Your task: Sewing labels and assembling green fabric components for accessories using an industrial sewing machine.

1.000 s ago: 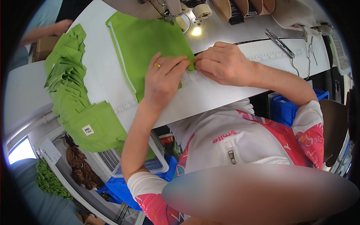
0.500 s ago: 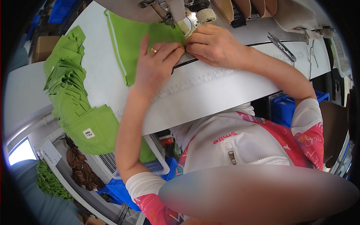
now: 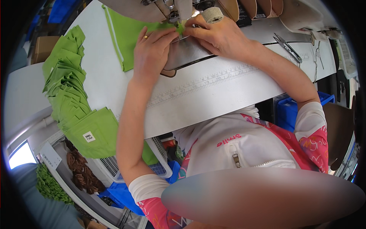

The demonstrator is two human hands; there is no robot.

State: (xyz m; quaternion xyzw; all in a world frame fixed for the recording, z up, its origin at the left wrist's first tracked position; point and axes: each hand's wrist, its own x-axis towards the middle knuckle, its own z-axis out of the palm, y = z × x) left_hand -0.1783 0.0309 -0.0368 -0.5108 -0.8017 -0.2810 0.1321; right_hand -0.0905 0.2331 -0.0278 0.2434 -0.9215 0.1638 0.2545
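A strip of white tabletop (image 3: 194,108) separates your green cloth (image 3: 127,36) from the stack of green pieces (image 3: 68,82), and more tabletop runs toward your body. The cloth lies partly under the sewing machine's head (image 3: 152,7), which hides its far part. Your left hand (image 3: 151,49) lies palm down along the cloth's right side, one finger lifted; your right hand (image 3: 221,36) arches in, fingertips bunched close to the left's. Whether either pinches cloth, I cannot tell.

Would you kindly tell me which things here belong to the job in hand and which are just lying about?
In the job:
- green cloth
- sewing machine
- probably the green stack

Seemingly lying about:
- thread snips
- cardboard box
- brown bundle
- blue bin
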